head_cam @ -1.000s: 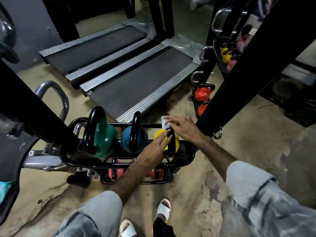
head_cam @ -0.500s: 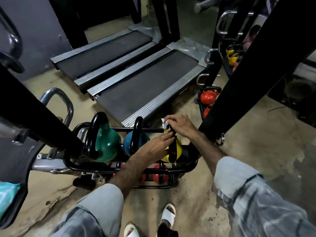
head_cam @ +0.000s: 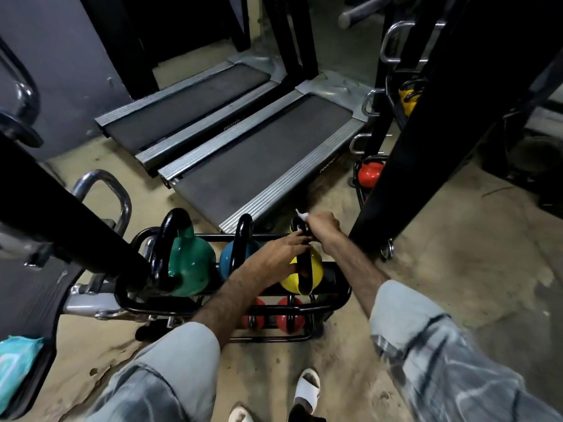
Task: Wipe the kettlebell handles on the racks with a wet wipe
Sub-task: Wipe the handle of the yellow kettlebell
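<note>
Kettlebells stand in a row on the top tier of a low black rack (head_cam: 335,303) on the concrete floor (head_cam: 441,239) in front of us: a green kettlebell (head_cam: 189,263) at the left, a blue kettlebell (head_cam: 227,260) in the middle and a yellow kettlebell (head_cam: 316,272) at the right, each with a black handle. On the lower tier we see red kettlebells (head_cam: 286,316). Our right hand (head_cam: 323,223) is curled round a white wet wipe (head_cam: 301,215) and presses it against the top of the yellow kettlebell's handle (head_cam: 304,269), with a corner of the wipe sticking up past the fingers. Our left hand (head_cam: 277,254) lies with fairly straight fingers on the same handle just below the right hand; we cannot tell whether the thumb wraps behind it. Both sleeves (head_cam: 426,345) are pale grey. Beyond the rack lie two treadmills (head_cam: 259,159) side by side. A black upright post (head_cam: 426,132) rises at the right, and past it stands another rack with a red kettlebell (head_cam: 368,175) low down and a yellow one (head_cam: 409,99) higher. At the lower left edge we see a teal packet (head_cam: 15,363). White sandals (head_cam: 307,385) show at the bottom.
</note>
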